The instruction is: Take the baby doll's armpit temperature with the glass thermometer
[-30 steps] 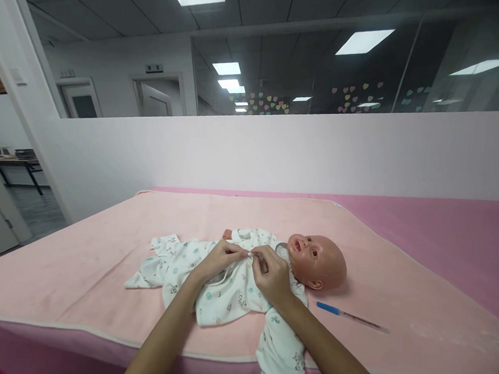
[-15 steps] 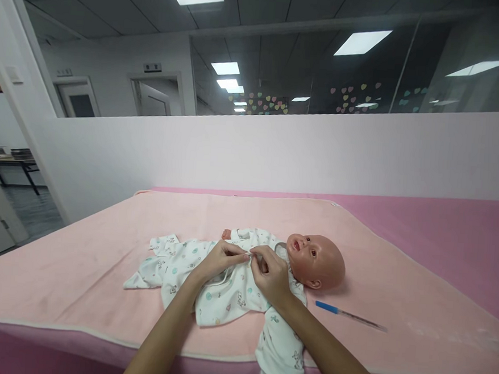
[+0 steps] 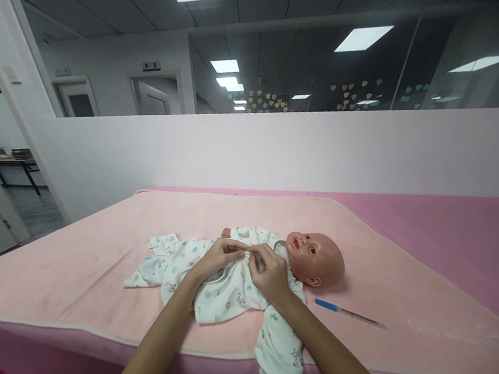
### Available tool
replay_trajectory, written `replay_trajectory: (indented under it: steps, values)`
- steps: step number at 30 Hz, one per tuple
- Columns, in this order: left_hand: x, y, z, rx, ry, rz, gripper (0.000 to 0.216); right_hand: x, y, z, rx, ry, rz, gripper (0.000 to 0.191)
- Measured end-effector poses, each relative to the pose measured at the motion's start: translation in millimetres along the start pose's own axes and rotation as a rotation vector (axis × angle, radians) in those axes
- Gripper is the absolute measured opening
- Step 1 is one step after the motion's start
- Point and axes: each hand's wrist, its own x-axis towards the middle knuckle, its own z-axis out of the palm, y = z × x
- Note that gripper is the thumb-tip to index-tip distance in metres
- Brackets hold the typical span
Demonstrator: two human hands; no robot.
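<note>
A baby doll (image 3: pixel 322 259) lies on its back, head to the right, dressed in a white printed top (image 3: pixel 224 304) and matching pants (image 3: pixel 180 262). Over the doll's chest, my left hand (image 3: pixel 221 256) and my right hand (image 3: pixel 270 271) meet with fingertips almost touching. Both pinch the cloth of the top, and a small white bunched bit shows between them. What exactly lies under the fingertips is too small to make out. The near sleeve (image 3: pixel 280 346) hangs toward the front edge, under my right forearm.
A blue-capped pen (image 3: pixel 349 313) lies right of the doll, near its head. A peach blanket (image 3: pixel 76 280) covers much of the pink surface (image 3: pixel 455 241). Behind it rises a white half wall (image 3: pixel 303 151) with glass above. A doorway with a desk stands at far left.
My fingertips have shifted slightly against each other, and a little more bunched white cloth shows between them. The doll and pen stay in place; the view has tilted very slightly.
</note>
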Motion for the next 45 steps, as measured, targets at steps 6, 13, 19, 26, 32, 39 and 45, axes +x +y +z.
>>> replay_trajectory:
  steps: [6, 13, 19, 26, 32, 39, 45]
  values:
    - [-0.9, -0.9, -0.6, -0.008, -0.006, 0.007, 0.043, -0.1, 0.4, -0.5, 0.004, -0.012, 0.017, 0.018]
    - [-3.1, -3.1, 1.2, -0.036, -0.018, 0.05, 0.056, -0.1, -0.4, -1.7, -0.005, -0.058, 0.022, 0.022]
    - [-2.5, -6.0, 0.5, 0.014, -0.028, 0.085, 0.054, 0.2, 0.9, -1.8, -0.006, -0.105, 0.037, 0.025]
    - [-3.1, -7.8, 1.6, 0.033, -0.04, 0.112, 0.053, -1.0, 0.1, -3.0, -0.013, -0.127, 0.051, 0.028]
    - [-3.1, -9.4, 0.9, 0.04, -0.036, 0.126, 0.052, -0.4, 1.1, -2.1, 0.011, -0.14, 0.057, 0.028]
    - [-2.8, -5.3, 0.3, 0.034, -0.033, 0.12, 0.049, 1.4, 1.1, -1.9, 0.056, -0.132, 0.069, 0.027]
    - [-1.0, -4.4, -1.5, 0.011, -0.022, 0.101, 0.042, 1.9, 2.1, -0.6, 0.101, -0.105, 0.099, 0.021]
